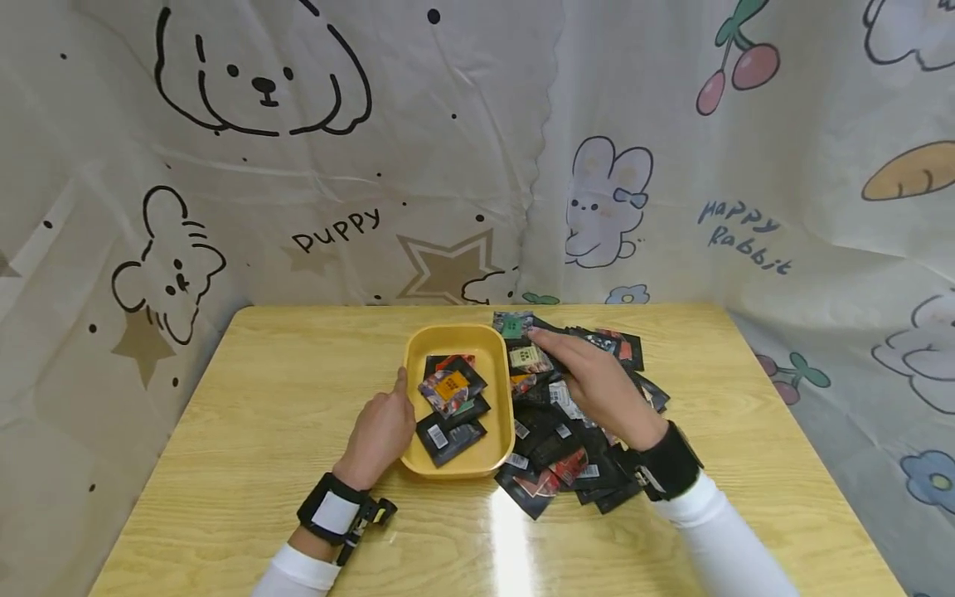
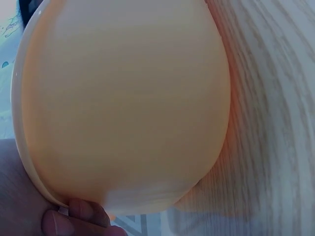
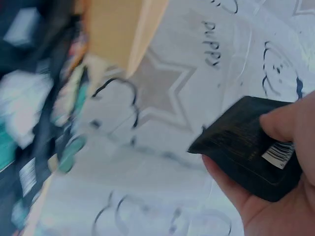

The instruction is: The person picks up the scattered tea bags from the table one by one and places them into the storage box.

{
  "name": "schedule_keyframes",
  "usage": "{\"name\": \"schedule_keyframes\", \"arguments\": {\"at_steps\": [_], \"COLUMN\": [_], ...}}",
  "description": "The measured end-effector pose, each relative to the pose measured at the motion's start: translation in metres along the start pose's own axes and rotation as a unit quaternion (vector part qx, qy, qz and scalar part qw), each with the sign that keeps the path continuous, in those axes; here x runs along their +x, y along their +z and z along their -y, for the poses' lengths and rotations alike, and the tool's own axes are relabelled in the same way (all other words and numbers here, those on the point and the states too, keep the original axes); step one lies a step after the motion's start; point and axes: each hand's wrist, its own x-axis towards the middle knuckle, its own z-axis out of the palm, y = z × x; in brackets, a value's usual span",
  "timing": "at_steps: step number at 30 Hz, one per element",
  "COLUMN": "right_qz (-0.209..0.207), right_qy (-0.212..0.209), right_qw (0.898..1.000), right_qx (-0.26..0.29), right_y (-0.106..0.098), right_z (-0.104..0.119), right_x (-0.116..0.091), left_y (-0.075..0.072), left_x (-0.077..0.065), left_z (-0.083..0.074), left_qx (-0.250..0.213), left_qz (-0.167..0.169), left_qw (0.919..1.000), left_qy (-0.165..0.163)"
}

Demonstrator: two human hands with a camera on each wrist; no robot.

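My left hand (image 1: pixel 376 438) grips the left rim of a yellow plastic tub (image 1: pixel 460 333). In the left wrist view, the curled fingers (image 2: pixel 81 216) are at the rim of the tub's outer wall (image 2: pixel 128 108). Several small black packets (image 1: pixel 451 435) lie inside, the top one with an orange label. Above the pile right of the tub, my right hand (image 1: pixel 608 390) pinches a black packet (image 3: pixel 236 140) between thumb and fingers. A barcode shows on that packet's side facing the right wrist camera.
A loose pile of black packets (image 1: pixel 552 444), some with coloured labels, spreads over the wooden table (image 1: pixel 298 373) close to the tub's right side. A printed cloth (image 1: pixel 448 166) hangs behind the table.
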Motion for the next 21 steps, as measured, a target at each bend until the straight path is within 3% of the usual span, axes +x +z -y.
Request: {"name": "schedule_keyframes", "arguments": {"at_steps": [5,9,15,21], "right_qz": [0.037,0.067,0.091,0.193], "right_qy": [-0.047,-0.058,-0.061,-0.006], "right_qw": [0.998,0.996,0.994,0.981], "right_qx": [-0.012,-0.018,-0.008,0.029], "right_y": [0.025,0.048,0.080,0.091], "right_z": [0.012,0.019,0.026,0.026], "right_x": [0.050,0.072,0.091,0.087], "left_y": [-0.001,0.004,0.001,-0.002], "left_x": [-0.001,-0.001,-0.001,-0.002], "left_z": [0.000,-0.002,0.002,0.007], "left_qx": [0.001,-0.003,0.016,0.012], "left_qz": [-0.003,-0.002,-0.015,-0.010], "left_qw": [1.0000,1.0000,0.9997,0.9998], "left_qy": [-0.002,0.001,0.008,0.009]}}
